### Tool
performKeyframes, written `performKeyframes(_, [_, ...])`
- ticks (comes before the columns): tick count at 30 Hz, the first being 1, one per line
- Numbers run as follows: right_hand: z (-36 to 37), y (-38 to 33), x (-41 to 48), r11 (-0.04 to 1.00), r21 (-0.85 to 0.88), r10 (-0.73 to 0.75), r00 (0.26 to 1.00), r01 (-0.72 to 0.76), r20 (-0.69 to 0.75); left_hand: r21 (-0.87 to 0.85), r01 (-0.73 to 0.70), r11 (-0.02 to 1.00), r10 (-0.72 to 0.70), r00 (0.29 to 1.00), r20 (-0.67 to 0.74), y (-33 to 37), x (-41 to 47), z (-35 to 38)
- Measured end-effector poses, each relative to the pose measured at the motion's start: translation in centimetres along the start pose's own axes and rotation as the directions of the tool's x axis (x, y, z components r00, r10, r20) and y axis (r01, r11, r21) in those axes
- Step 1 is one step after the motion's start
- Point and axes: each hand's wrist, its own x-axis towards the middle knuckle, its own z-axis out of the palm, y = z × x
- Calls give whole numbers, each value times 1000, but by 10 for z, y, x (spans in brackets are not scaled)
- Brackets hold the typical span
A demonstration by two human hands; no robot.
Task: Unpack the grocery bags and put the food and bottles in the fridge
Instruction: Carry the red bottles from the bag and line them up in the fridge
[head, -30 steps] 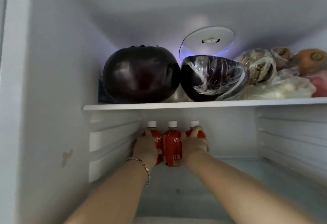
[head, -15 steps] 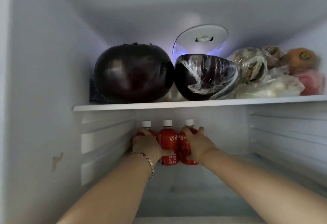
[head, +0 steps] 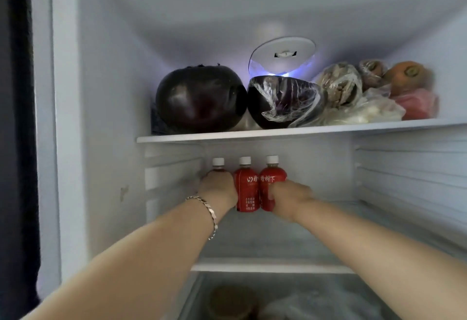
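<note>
gripping the outer red bottles [head: 271, 177] in the fridge [head: 113, 92], left hand [head: 218, 188] and right hand [head: 290, 197] each curl round one.

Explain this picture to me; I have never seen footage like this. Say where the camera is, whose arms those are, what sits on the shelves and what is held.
No machine: a person wears one camera on the head, looking forward into an open fridge, so both bare arms are their own. On the lower shelf stand three red bottles with white caps. The left hand grips the left bottle, the right hand the right bottle; the middle bottle stands between them. On the white upper shelf lie a round dark purple eggplant, a second one wrapped in clear plastic, and bagged food.
</note>
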Motion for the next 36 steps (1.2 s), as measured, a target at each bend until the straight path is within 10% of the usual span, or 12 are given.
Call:
performKeyframes(7, [-22,-17,-62,934,247,-253,966,258,-51,58,23,998,-24,1000,10,6,-115,-41])
performKeyframes(14, [-27,-78,-179,671,433,-598,785,601,-164,199,315,928,-348,923,161,-34,-277,-85])
performKeyframes(21, [-14,-167,-326,410,511,-865,500,755,-45,279,613,739,-673,655,345,-86,-480,-118])
performKeyframes(36, [-83,-320,-916,-436,571,-891,-424,696,-163,350,911,-216,-976,-199,-83,-1,-1080,-283])
